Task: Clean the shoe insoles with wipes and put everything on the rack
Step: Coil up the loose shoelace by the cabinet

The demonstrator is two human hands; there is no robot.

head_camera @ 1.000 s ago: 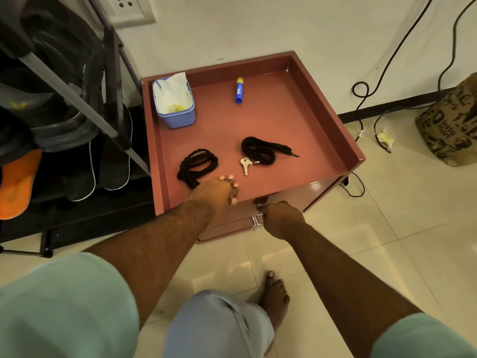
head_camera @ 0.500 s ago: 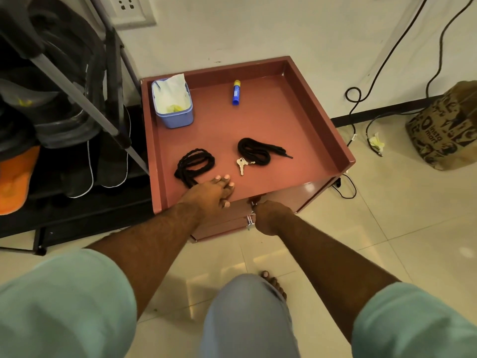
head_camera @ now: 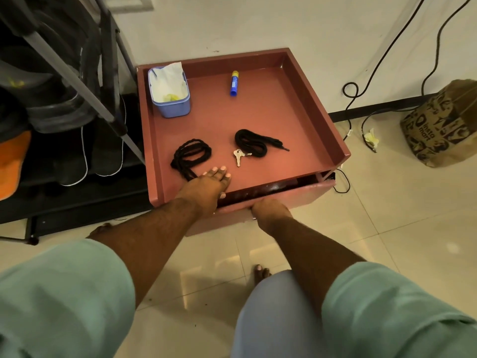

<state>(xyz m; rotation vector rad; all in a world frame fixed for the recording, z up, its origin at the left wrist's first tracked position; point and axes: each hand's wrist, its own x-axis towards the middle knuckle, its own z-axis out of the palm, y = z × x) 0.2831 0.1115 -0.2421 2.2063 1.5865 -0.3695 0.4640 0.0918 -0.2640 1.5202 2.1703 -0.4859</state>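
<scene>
Left hand (head_camera: 206, 184) flat on cabinet top (head_camera: 271, 112) — right hand (head_camera: 269, 211) grips drawer front (head_camera: 307, 193).

Both bare forearms reach from the lower corners of the frame toward its centre, emerging from pale green short sleeves. Left hand (head_camera: 206, 186), just left of centre: palm down, fingers straight and together, fingertips pointing to the upper right, thumb tucked beneath at the hand's lower right edge. Right hand (head_camera: 269, 210), just below and right of the left: knuckles up, fingers curled downward and out of sight, so what they grip cannot be seen.
</scene>
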